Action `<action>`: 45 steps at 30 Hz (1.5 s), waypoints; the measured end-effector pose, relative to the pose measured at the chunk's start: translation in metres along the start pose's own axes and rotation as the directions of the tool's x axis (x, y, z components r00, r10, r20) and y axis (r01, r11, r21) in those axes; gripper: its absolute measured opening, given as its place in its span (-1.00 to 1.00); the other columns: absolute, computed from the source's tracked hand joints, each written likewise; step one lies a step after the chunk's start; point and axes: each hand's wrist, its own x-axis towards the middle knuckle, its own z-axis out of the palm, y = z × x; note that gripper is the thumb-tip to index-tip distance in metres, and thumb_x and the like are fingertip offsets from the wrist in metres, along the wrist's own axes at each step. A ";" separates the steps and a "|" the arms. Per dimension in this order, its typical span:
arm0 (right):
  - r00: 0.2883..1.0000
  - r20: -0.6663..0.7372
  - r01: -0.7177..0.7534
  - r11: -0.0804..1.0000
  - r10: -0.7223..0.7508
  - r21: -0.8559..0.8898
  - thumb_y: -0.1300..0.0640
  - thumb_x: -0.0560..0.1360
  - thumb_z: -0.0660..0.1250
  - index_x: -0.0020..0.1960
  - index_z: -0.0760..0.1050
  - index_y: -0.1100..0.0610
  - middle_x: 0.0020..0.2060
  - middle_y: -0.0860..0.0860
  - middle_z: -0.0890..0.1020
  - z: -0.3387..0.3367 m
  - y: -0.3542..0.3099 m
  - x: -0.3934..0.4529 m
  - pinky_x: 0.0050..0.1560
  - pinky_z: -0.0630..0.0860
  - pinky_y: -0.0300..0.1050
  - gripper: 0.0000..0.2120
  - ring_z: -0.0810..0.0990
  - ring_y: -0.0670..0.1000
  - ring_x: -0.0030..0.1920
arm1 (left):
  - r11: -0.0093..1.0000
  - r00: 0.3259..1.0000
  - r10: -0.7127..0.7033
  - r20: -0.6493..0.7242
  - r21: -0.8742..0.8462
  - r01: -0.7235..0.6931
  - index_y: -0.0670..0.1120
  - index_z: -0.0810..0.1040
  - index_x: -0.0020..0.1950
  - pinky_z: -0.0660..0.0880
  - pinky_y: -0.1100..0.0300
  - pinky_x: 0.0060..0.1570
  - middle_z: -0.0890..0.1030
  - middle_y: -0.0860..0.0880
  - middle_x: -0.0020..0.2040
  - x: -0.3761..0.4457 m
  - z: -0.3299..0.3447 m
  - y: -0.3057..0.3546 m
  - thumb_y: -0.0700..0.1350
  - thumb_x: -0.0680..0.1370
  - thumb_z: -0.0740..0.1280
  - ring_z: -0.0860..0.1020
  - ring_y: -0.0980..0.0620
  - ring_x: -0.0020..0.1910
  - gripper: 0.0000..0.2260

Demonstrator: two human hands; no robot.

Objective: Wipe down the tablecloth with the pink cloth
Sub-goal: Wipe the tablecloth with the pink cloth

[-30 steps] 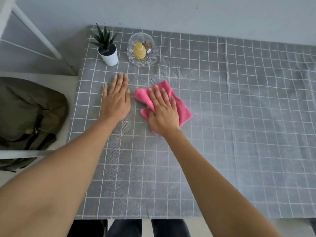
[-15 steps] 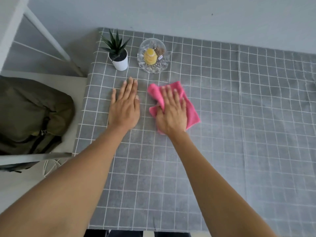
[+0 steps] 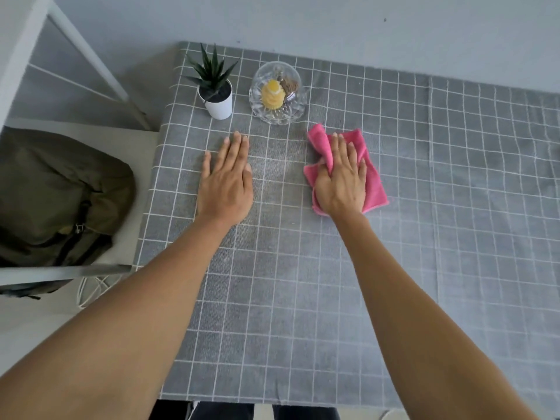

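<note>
Now the right hand is sliding rightward across the tablecloth, carrying the pink cloth with it. A moment ago the two hands sat almost side by side; a clear strip of grey grid lies between them at this point. The left hand has kept its place, spread flat and empty, palm down on the fabric near the left edge, pinning the tablecloth so it does not drag along with the stroke.

The right hand lies flat with fingers extended on top of the pink cloth, pressing rather than gripping. The cloth is bunched under the palm, one fold riding up by the index finger at the far-left corner, the rest fanning out to the right and toward the wrist. Whether the thumb has a pinch on that fold, I cannot quite tell from this angle.

Just beyond the fingertips, the glass dome and the small potted plant stand near the back-left corner, untouched and close to the wiping path. Off the left side of the table, a dark green bag rests on a lower shelf.

So the stroke is heading right, and that matters: the left patch looks covered, while the wide right half and the near edge probably remain to be wiped. Early going, I would say.
</note>
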 end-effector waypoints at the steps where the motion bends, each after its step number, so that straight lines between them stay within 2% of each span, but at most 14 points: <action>1: 1.000 0.010 0.030 0.999 -0.030 -0.030 -0.08 0.55 -0.13 0.56 -0.06 -0.01 0.55 -0.03 0.06 0.003 -0.012 -0.006 0.51 -0.21 0.06 -0.41 -0.05 0.04 0.54 | 1.000 1.000 0.000 -0.001 0.002 0.000 -0.04 -0.09 0.57 -0.17 -0.04 0.51 -0.08 0.04 0.58 0.000 0.000 0.000 -0.03 0.66 -0.13 -0.13 0.09 0.54 -0.53; 4: 0.960 0.091 0.269 0.962 -0.264 -0.044 -0.17 0.43 -0.23 0.56 -0.03 0.01 0.54 -0.02 0.10 0.019 -0.044 -0.034 0.49 -0.23 0.01 -0.28 -0.02 0.01 0.54 | 1.000 1.000 0.001 0.002 -0.012 -0.001 -0.05 -0.06 0.57 -0.15 -0.05 0.51 -0.05 0.03 0.58 0.000 -0.002 0.001 -0.04 0.66 -0.10 -0.11 0.08 0.55 -0.53; 7: 0.932 0.142 0.338 0.941 -0.334 -0.007 -0.09 0.52 -0.14 0.57 -0.06 0.01 0.55 -0.06 0.04 0.026 -0.041 -0.036 0.49 -0.25 -0.08 -0.37 -0.08 -0.05 0.54 | 1.000 1.000 0.013 -0.012 -0.021 -0.013 -0.05 -0.03 0.57 -0.16 -0.04 0.51 -0.02 0.03 0.58 -0.001 -0.002 0.002 -0.05 0.66 -0.08 -0.08 0.08 0.55 -0.53; 9: 0.943 0.120 0.317 0.947 -0.310 -0.046 -0.10 0.54 -0.14 0.57 -0.09 0.00 0.55 -0.06 0.02 0.017 -0.024 -0.027 0.51 -0.22 -0.04 -0.39 -0.09 -0.05 0.54 | 1.000 1.000 0.006 0.002 -0.021 -0.005 -0.04 -0.05 0.57 -0.18 -0.03 0.50 -0.05 0.04 0.58 0.000 -0.001 0.001 -0.05 0.66 -0.10 -0.10 0.09 0.55 -0.54; 13: 0.993 0.024 0.115 0.992 -0.114 -0.048 -0.08 0.58 -0.14 0.56 -0.08 -0.03 0.55 -0.06 0.02 -0.005 0.023 -0.001 0.51 -0.19 0.01 -0.44 -0.08 -0.03 0.54 | 0.999 1.000 0.023 -0.001 -0.023 -0.023 -0.03 -0.07 0.57 -0.19 -0.03 0.50 -0.05 0.05 0.57 0.000 0.001 0.000 -0.05 0.66 -0.12 -0.11 0.10 0.54 -0.54; 15: 0.997 0.008 0.082 0.996 -0.082 -0.039 -0.07 0.60 -0.11 0.57 -0.08 -0.03 0.55 -0.07 0.00 -0.007 0.032 0.001 0.52 -0.19 0.00 -0.45 -0.10 -0.03 0.54 | 1.000 1.000 0.024 -0.004 -0.009 -0.024 -0.04 -0.07 0.57 -0.19 -0.03 0.50 -0.05 0.04 0.58 0.001 0.001 0.000 -0.05 0.66 -0.12 -0.11 0.09 0.55 -0.54; 18: 0.998 0.012 0.069 0.995 -0.068 -0.073 -0.06 0.61 -0.06 0.57 -0.10 -0.03 0.55 -0.08 -0.05 -0.004 0.030 0.000 0.49 -0.25 -0.04 -0.44 -0.13 -0.02 0.54 | 1.000 1.000 -0.010 0.027 -0.018 0.010 -0.06 -0.10 0.57 -0.19 -0.04 0.50 -0.08 0.01 0.58 0.002 -0.001 0.007 -0.06 0.67 -0.11 -0.13 0.06 0.55 -0.54; 24: 0.995 0.033 0.097 0.995 -0.096 -0.026 0.00 0.62 -0.05 0.57 -0.09 0.01 0.55 -0.07 -0.02 -0.007 0.035 0.004 0.51 -0.22 -0.04 -0.46 -0.13 -0.06 0.54 | 0.980 0.976 0.190 0.104 -0.083 -0.181 -0.04 -0.09 0.57 -0.21 0.00 0.50 -0.10 0.02 0.58 0.021 0.009 0.078 -0.05 0.67 -0.11 -0.13 0.07 0.55 -0.54; 28: 0.989 0.031 0.141 0.990 -0.142 0.022 0.02 0.63 -0.03 0.57 -0.05 0.01 0.55 -0.08 0.01 -0.011 0.041 0.004 0.48 -0.23 -0.07 -0.48 -0.11 -0.07 0.54 | 0.978 0.974 0.206 0.092 -0.056 -0.202 -0.02 -0.06 0.57 -0.18 -0.02 0.51 -0.06 0.05 0.58 0.027 0.016 0.089 -0.06 0.67 -0.11 -0.10 0.07 0.55 -0.55; 30: 0.996 -0.002 0.091 0.996 -0.091 0.023 0.01 0.63 -0.04 0.57 -0.05 0.00 0.55 -0.07 0.02 -0.017 0.057 0.006 0.51 -0.19 -0.03 -0.47 -0.09 -0.06 0.54 | 0.980 0.978 0.194 0.075 -0.055 -0.190 -0.01 -0.04 0.57 -0.18 -0.01 0.51 -0.04 0.06 0.57 0.025 0.016 0.087 -0.06 0.67 -0.11 -0.08 0.09 0.55 -0.55; 35: 0.972 -0.106 -0.209 0.978 0.209 0.013 0.00 0.63 -0.08 0.57 -0.10 0.04 0.55 -0.06 0.00 -0.039 0.108 0.014 0.52 -0.12 0.05 -0.46 -0.08 -0.01 0.54 | 0.983 0.982 0.180 0.065 -0.040 -0.178 0.00 -0.08 0.57 -0.22 0.02 0.50 -0.07 0.06 0.57 0.025 0.019 0.088 -0.04 0.67 -0.13 -0.11 0.09 0.55 -0.55; 39: 0.919 -0.137 -0.366 0.930 0.368 0.045 0.00 0.61 -0.06 0.57 -0.15 0.08 0.56 -0.03 -0.07 -0.031 0.083 0.016 0.52 -0.23 0.02 -0.43 -0.15 -0.01 0.54 | 0.984 0.985 0.170 0.039 -0.060 -0.168 0.00 -0.06 0.57 -0.22 0.03 0.50 -0.05 0.07 0.57 0.023 0.020 0.087 -0.06 0.67 -0.11 -0.09 0.10 0.55 -0.55; 41: 0.940 -0.122 -0.322 0.947 0.320 0.000 -0.01 0.60 -0.05 0.56 -0.19 0.06 0.56 -0.02 -0.10 -0.022 0.060 0.013 0.50 -0.25 0.02 -0.40 -0.17 0.00 0.54 | 0.983 0.984 0.175 0.036 -0.061 -0.172 -0.01 -0.05 0.57 -0.21 0.02 0.50 -0.05 0.06 0.57 0.023 0.020 0.089 -0.06 0.66 -0.10 -0.09 0.10 0.55 -0.55; 45: 1.000 0.008 0.016 0.998 -0.016 -0.055 -0.14 0.56 -0.11 0.57 -0.16 0.03 0.55 -0.05 -0.09 -0.002 0.018 -0.003 0.46 -0.31 -0.03 -0.37 -0.17 0.00 0.54 | 0.979 0.978 0.203 0.042 -0.043 -0.201 -0.06 0.00 0.57 -0.16 0.00 0.51 -0.01 0.02 0.57 0.023 0.018 0.088 0.02 0.63 -0.19 -0.05 0.07 0.55 -0.50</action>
